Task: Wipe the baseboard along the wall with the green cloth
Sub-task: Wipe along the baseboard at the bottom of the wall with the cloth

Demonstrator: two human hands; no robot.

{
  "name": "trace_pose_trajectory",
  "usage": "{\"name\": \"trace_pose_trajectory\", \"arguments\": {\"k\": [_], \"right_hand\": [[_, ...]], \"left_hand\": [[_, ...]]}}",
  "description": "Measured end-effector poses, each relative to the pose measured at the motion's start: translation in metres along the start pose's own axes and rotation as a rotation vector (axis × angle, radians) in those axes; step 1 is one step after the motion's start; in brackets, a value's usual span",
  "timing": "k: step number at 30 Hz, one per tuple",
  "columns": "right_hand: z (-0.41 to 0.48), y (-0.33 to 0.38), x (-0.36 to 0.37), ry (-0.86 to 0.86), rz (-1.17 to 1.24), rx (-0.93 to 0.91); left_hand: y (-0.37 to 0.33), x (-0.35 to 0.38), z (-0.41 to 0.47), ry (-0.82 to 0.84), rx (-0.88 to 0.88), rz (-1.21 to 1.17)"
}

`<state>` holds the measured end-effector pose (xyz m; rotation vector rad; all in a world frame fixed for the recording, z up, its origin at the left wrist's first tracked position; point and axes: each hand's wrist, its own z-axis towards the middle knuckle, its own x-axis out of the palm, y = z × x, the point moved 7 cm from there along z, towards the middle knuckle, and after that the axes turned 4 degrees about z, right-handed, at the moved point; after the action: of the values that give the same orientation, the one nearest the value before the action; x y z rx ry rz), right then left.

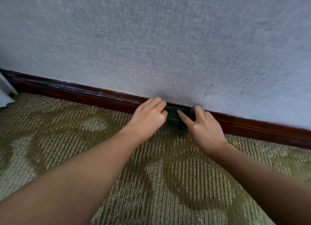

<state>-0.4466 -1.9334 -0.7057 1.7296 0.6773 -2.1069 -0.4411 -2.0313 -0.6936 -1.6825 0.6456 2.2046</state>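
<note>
A dark red-brown wooden baseboard [80,93] runs along the foot of the pale textured wall [168,39], sloping down to the right. A dark green cloth [175,118] is bunched against the baseboard between my two hands, mostly hidden by them. My left hand [148,118] grips the cloth's left side with curled fingers. My right hand [203,127] holds its right side, thumb pressed on the cloth and fingers curled over the baseboard's top edge.
Olive and beige patterned carpet [84,140] covers the floor up to the baseboard. A white object [6,93] stands at the far left edge by the wall.
</note>
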Motion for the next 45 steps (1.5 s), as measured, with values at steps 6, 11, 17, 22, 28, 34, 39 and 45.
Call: {"name": "trace_pose_trajectory", "arguments": {"k": [6,11,17,22,28,34,39,45], "right_hand": [[0.004,0.016,0.02,0.049,0.002,-0.061],[0.009,0.023,0.028,0.029,-0.011,-0.086],[0.011,0.029,0.032,0.066,-0.025,-0.08],[0.011,0.024,0.024,0.125,-0.067,-0.093],[0.017,0.018,-0.002,0.028,-0.08,-0.093],[0.022,0.019,0.005,0.132,-0.029,-0.055],[0.021,0.022,0.002,0.083,-0.058,-0.046],[0.019,0.022,0.024,0.171,0.023,-0.034]], "left_hand": [[0.005,0.024,-0.012,0.11,-0.026,-0.014],[0.015,0.032,-0.015,0.123,-0.012,0.008],[0.009,0.041,-0.015,0.179,0.008,0.019],[0.008,0.026,-0.018,0.13,0.069,0.079],[0.017,-0.003,-0.016,-0.003,0.1,0.165],[0.023,-0.009,-0.012,0.061,0.039,0.177],[0.029,0.005,-0.01,0.138,0.003,0.204],[0.027,-0.001,-0.011,0.063,0.004,0.152]]}}
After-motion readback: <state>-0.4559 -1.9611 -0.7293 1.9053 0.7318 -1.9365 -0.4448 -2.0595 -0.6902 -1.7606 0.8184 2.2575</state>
